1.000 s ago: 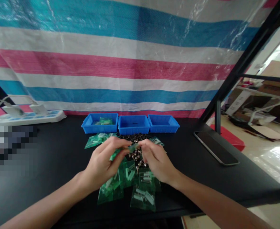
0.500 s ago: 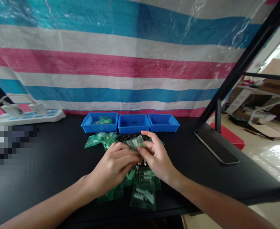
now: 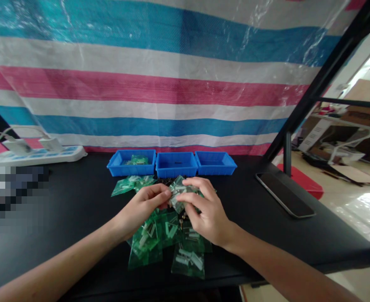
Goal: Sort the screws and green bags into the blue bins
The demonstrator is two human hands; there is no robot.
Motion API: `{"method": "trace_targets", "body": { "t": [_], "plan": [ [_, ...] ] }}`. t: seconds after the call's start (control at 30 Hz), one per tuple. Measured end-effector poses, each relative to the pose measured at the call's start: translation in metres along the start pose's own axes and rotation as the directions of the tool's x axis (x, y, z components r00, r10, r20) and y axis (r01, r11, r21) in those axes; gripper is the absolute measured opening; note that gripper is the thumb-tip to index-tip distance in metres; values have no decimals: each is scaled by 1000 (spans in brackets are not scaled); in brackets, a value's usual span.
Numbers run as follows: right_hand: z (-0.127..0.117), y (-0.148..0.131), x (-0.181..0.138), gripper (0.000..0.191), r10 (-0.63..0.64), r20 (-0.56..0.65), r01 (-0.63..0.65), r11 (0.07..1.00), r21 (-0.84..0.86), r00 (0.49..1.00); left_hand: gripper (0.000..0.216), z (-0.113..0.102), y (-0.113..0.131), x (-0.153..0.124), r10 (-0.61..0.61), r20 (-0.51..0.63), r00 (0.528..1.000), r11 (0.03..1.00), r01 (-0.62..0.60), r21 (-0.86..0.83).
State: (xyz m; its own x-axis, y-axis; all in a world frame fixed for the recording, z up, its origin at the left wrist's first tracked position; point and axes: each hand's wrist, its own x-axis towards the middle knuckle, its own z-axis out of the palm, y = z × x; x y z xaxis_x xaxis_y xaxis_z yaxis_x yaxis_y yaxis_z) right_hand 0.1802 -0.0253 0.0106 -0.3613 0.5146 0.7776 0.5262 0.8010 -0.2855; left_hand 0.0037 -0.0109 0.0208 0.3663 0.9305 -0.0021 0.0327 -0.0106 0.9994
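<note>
My left hand [image 3: 143,207] and my right hand [image 3: 203,209] meet over the middle of the black table [image 3: 61,209], both pinching one small green plastic bag [image 3: 177,193] with pale parts inside. Under and in front of my hands lies a heap of similar green bags [image 3: 169,243]. Small dark and metallic screws [image 3: 182,218] show between the hands. More green bags [image 3: 129,183] lie just behind my left hand.
Three blue trays stand in a row at the back: the left tray [image 3: 131,162] holds a green bag, the middle tray [image 3: 176,164] and the right tray [image 3: 215,162] look nearly bare. A phone [image 3: 284,194] lies at right, a white power strip [image 3: 33,154] at far left. A striped tarp hangs behind.
My hands have shifted slightly back and up with the green bag between them. My right fingers have moved from beside the bag to curling over its top; more of the heap shows below.
</note>
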Motion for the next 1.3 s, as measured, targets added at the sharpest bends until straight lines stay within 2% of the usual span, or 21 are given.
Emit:
{"method": "trace_targets", "body": {
  "t": [0.17,0.3,0.37,0.47,0.53,0.63,0.8,0.87,0.93,1.03,1.1,1.17,1.3],
  "plan": [
    [-1,-5,0,25,132,40,-130,991,-41,990,16,0,0,1,72,-123,990,996,-78,-43],
    [2,-1,1,16,277,42,-280,953,117,960,17,0,1,1,127,-197,972,992,-128,6],
    [5,2,1,20,400,30,-392,876,281,916,19,1,1,1,125,-212,969,992,-126,9],
    [9,7,2,36,557,82,-515,689,510,826,20,3,1,0,101,-202,974,994,-106,-17],
    [9,8,2,34,559,206,-565,604,563,803,20,4,0,-1,73,-171,983,996,-79,-31],
    [10,5,3,15,496,362,-612,578,540,789,21,5,-1,-1,36,-120,992,998,-41,-38],
    [12,0,2,13,506,361,-613,528,588,783,20,5,-2,-1,44,-84,996,999,-41,32],
    [11,1,1,13,529,306,-596,559,576,791,19,3,-3,0,86,-70,994,989,-76,129],
    [8,0,1,12,533,228,-566,644,515,815,18,0,-3,1,154,-70,986,945,-127,300],
    [4,-4,1,10,472,156,-493,773,399,867,16,-5,-5,4,257,-77,963,770,-156,618],
    [2,-10,2,9,418,138,-439,829,348,898,15,-7,-6,5,288,-63,955,638,-143,757],
    [1,-16,3,10,355,119,-375,876,305,927,19,-7,-7,5,289,-39,957,557,-135,819],
    [3,-26,1,16,154,112,-174,964,203,982,19,-2,-7,2,252,-5,968,467,-117,876]
  ]
}}
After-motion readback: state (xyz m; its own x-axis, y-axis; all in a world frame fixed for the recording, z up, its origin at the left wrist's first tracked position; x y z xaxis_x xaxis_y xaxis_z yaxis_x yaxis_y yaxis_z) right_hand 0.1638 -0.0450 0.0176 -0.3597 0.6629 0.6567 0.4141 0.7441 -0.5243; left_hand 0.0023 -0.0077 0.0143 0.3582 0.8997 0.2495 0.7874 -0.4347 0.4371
